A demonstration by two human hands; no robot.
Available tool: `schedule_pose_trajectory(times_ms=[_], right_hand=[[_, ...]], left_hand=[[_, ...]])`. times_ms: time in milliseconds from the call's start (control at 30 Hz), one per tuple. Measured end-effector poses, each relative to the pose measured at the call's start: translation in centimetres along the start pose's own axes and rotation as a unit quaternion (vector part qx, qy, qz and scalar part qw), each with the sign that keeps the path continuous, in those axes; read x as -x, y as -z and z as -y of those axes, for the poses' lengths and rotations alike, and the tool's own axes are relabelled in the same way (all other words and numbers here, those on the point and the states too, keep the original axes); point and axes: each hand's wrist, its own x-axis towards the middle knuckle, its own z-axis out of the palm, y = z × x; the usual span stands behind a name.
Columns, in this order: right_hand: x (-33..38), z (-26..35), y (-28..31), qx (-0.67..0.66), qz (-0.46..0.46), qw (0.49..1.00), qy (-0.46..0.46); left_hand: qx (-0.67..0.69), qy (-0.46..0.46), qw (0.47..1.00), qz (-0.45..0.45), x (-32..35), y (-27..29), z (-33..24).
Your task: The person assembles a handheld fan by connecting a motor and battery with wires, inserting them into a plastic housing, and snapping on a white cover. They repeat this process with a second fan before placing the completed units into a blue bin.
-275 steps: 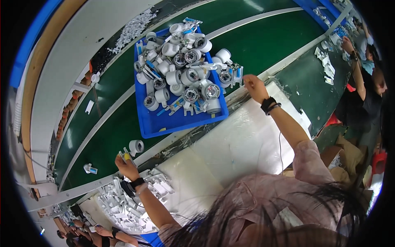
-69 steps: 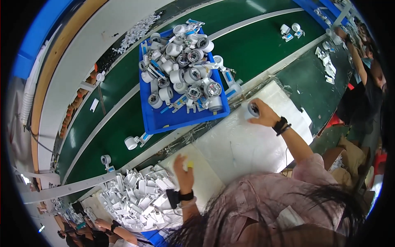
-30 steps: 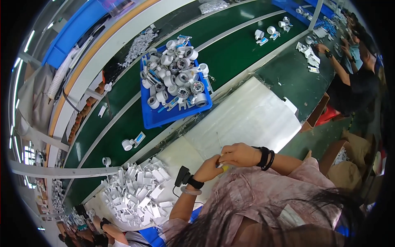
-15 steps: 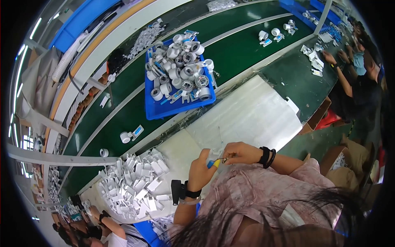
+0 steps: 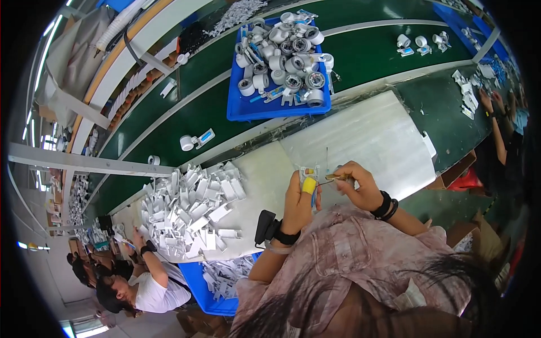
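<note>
- Head view: two white round parts (image 5: 187,142) lie near the green belt's (image 5: 366,53) near edge, toward its left end.
- White plastic pieces (image 5: 194,205) heap over the left end of the work surface (image 5: 262,186).
- Blue bin (image 5: 194,287), below the surface's near edge, holds more such pieces.
- Blue tray (image 5: 239,107) sits on the belt, piled with white round-headed parts (image 5: 293,62); its near edge strip is bare.
- Left hand (image 5: 298,205), one digit wrapped in yellow, has its fingers closed around a small whitish part (image 5: 309,170) above the surface's near edge.
- Right hand (image 5: 360,187) pinches a small brownish piece (image 5: 336,177), thumb against forefinger, just beside the left; a thin line spans the gap, wire or rod, I cannot tell.
- White sheet (image 5: 366,132) covers the surface beyond both hands.
- Three more round-headed parts (image 5: 421,42) stand toward the belt's right end.
</note>
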Motion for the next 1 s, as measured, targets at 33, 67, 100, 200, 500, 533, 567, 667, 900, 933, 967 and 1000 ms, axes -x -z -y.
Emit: schedule_pose_trajectory(times_ms=[33,67,100,200,500,533,567,667,900,933,967,1000], right_hand=[[0.1,0.1,0.0,-0.067,0.003,0.997,-0.044],[0.2,0.0,-0.1,-0.066,0.004,0.997,-0.045],[0.3,-0.2,-0.1,-0.044,-0.01,0.999,-0.02],[0.2,-0.6,0.1,0.016,-0.031,0.998,0.048],[-0.1,-0.8,-0.6,0.089,-0.051,0.985,0.135],[-0.2,-0.8,-0.5,0.106,-0.051,0.979,0.169],[-0.3,-0.9,-0.5,0.105,-0.051,0.979,0.168],[-0.2,-1.0,-0.5,0.113,-0.048,0.977,0.173],[-0.3,-1.1,-0.5,0.119,-0.061,0.975,0.179],[-0.3,-1.2,-0.5,0.121,-0.065,0.973,0.184],[-0.3,-1.1,-0.6,0.121,-0.064,0.974,0.183],[-0.4,-1.0,-0.6,0.125,-0.068,0.972,0.186]], left_hand=[[0.028,0.013,0.999,-0.011,-0.1,0.0,0.1],[0.029,0.014,0.999,-0.011,-0.2,0.0,0.4],[0.022,0.001,1.0,-0.013,-0.3,0.0,0.7],[0.012,-0.014,1.0,-0.02,-0.3,-0.6,0.7],[0.016,-0.023,0.999,0.02,-0.3,-1.6,1.1],[0.02,-0.026,0.999,0.024,-0.3,-1.7,1.2],[0.02,-0.025,0.999,0.023,-0.3,-1.7,1.3],[0.026,-0.037,0.999,0.03,-0.2,-1.8,1.6],[-0.014,-0.047,0.998,0.04,-0.2,-2.4,1.3],[-0.017,-0.047,0.998,0.039,-0.2,-2.5,1.3],[-0.017,-0.046,0.998,0.038,-0.1,-2.4,1.3],[-0.03,-0.047,0.998,0.04,-0.1,-2.3,1.3]])
